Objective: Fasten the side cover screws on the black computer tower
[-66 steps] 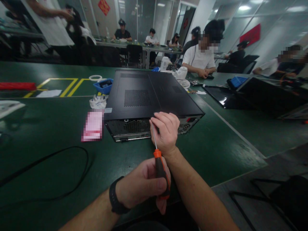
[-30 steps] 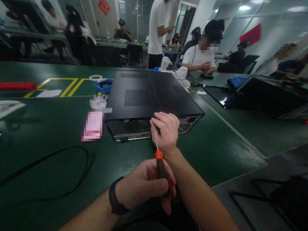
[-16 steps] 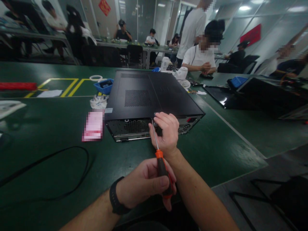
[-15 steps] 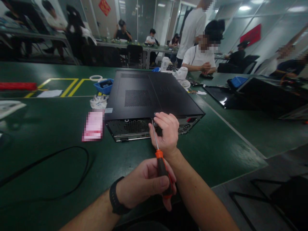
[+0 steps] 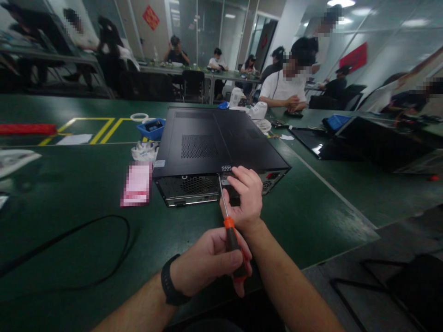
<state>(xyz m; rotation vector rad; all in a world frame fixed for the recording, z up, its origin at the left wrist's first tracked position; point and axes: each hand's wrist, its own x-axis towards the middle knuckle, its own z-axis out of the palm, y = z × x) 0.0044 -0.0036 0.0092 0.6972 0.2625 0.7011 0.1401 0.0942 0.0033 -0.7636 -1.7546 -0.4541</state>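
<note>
The left hand, its wrist banded in black, is closed around the handle of an orange-and-black screwdriver. The shaft slants away to the rear edge of a computer case; the exact contact of the tip is too small to resolve. The right hand is partly curled at this edge, its fingers beside a small perforated metal piece; whether it grips this piece cannot be told. The hand probably steadies the work near the tip. The case lies flat, its vented rear panel toward the person, an orientation that presumably keeps the edge within the tool's reach. To its left are a pink sheet, a white glove and a blue bin, perhaps set aside to leave elbow room. A black cable loops across the green tabletop, marked with yellow lines. Beyond, a person in white sits opposite; others occupy farther tables before glazed partitions.
</note>
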